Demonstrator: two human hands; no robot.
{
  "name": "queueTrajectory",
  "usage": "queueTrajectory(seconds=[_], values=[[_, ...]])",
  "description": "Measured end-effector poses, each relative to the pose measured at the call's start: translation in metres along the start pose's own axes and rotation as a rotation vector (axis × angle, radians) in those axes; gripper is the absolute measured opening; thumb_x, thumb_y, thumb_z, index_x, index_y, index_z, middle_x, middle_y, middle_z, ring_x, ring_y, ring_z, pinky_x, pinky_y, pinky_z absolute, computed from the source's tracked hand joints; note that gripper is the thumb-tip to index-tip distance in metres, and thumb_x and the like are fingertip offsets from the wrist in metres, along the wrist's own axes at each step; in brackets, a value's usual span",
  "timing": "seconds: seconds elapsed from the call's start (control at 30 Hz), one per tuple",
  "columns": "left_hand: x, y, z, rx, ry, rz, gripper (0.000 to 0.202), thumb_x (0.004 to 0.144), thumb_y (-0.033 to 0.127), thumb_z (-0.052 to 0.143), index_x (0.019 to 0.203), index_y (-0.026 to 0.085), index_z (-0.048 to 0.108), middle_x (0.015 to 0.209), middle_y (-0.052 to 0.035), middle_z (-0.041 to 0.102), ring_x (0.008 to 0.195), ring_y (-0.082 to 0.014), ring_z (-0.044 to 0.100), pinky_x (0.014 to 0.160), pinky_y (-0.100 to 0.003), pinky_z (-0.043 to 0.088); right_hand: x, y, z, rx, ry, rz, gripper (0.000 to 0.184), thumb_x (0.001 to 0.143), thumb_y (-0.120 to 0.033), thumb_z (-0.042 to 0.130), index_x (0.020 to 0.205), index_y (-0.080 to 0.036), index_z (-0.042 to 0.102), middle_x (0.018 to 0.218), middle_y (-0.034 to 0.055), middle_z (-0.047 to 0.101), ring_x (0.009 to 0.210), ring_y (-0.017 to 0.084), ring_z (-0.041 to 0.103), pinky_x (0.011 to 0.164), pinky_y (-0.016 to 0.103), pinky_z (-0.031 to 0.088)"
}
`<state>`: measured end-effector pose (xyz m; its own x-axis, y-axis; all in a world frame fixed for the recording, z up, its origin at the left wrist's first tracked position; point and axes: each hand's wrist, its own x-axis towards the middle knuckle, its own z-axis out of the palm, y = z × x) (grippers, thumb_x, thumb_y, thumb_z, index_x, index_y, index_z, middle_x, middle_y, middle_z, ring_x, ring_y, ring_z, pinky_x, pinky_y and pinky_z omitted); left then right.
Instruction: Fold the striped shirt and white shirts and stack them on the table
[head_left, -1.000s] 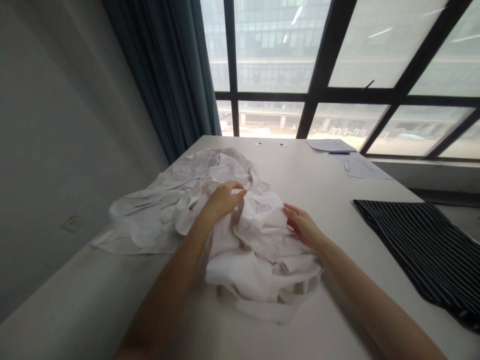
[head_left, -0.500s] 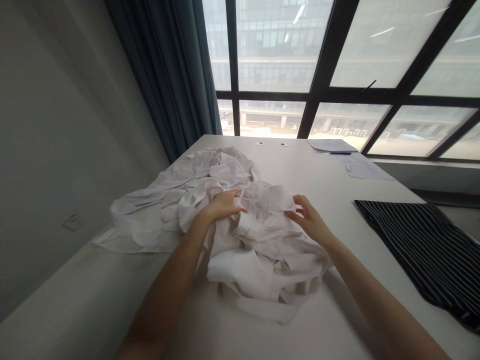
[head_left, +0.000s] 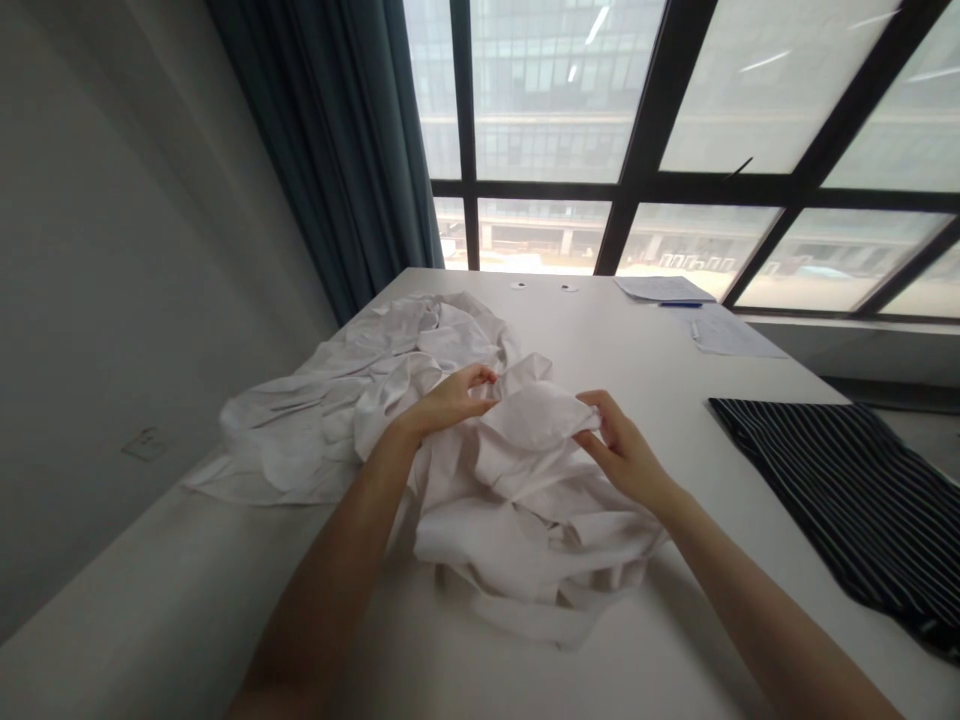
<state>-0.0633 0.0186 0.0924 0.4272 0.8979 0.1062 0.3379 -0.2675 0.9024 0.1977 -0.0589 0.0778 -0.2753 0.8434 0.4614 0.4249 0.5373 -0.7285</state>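
Observation:
A crumpled white garment [head_left: 517, 530], its exact kind hidden by the folds, lies in a heap on the white table [head_left: 442, 670]. Its upper part is lifted a little between my hands. My left hand [head_left: 454, 398] pinches the cloth at the upper left of the heap, thumb and fingers closed on it. On the other side my right hand [head_left: 611, 440] grips an edge of the same cloth between thumb and fingers. More crumpled white cloth [head_left: 300, 410] lies behind and to the left, touching the heap; where one piece ends and the other begins cannot be made out.
Folded black cloth with white stripes [head_left: 847, 490] lies at the table's right edge. Papers [head_left: 664, 289] and a blue pen [head_left: 681, 305] are at the far right corner. Two small white objects [head_left: 570, 288] sit near the far edge. A curtain [head_left: 337, 150] hangs beside the window.
The cloth between my hands has been raised and turned over slightly. My left hand has shifted a little up and right; my right hand now holds the cloth's edge more tightly.

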Motion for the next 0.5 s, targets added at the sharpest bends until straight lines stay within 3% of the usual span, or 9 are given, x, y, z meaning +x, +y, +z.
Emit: queueTrajectory(seconds=[0.1,0.3,0.5], values=[[-0.001,0.003,0.004,-0.126,-0.085,-0.085,0.049,0.065,0.034,0.073,0.109,0.019,0.055,0.101,-0.0069,0.07,0.091,-0.0237,0.067,0.078,-0.035,0.052,0.0,-0.006,-0.002,-0.044,0.033,-0.039,0.019,0.091,-0.032,0.052,0.108,-0.025,0.052,0.099,0.0049,0.061,0.088,0.022,0.057,0.077,0.033,0.046],[-0.002,0.014,0.004,-0.078,-0.083,0.073,0.035,0.07,0.04,0.073,0.096,0.016,0.067,0.096,-0.0043,0.069,0.094,-0.0228,0.063,0.082,-0.031,0.048,0.0,-0.004,-0.006,-0.04,0.181,0.013,0.019,0.092,-0.034,0.052,0.108,-0.026,0.047,0.089,0.003,0.056,0.08,0.021,0.053,0.072,0.033,0.044],[0.002,0.015,0.006,-0.126,0.169,0.08,0.036,0.075,0.051,0.067,0.087,0.017,0.062,0.08,0.0004,0.062,0.079,-0.0176,0.058,0.067,-0.025,0.046,0.005,0.003,-0.006,0.026,0.306,0.08,0.017,0.092,-0.041,0.052,0.098,-0.026,0.045,0.086,0.0012,0.055,0.076,0.019,0.053,0.067,0.03,0.043]])
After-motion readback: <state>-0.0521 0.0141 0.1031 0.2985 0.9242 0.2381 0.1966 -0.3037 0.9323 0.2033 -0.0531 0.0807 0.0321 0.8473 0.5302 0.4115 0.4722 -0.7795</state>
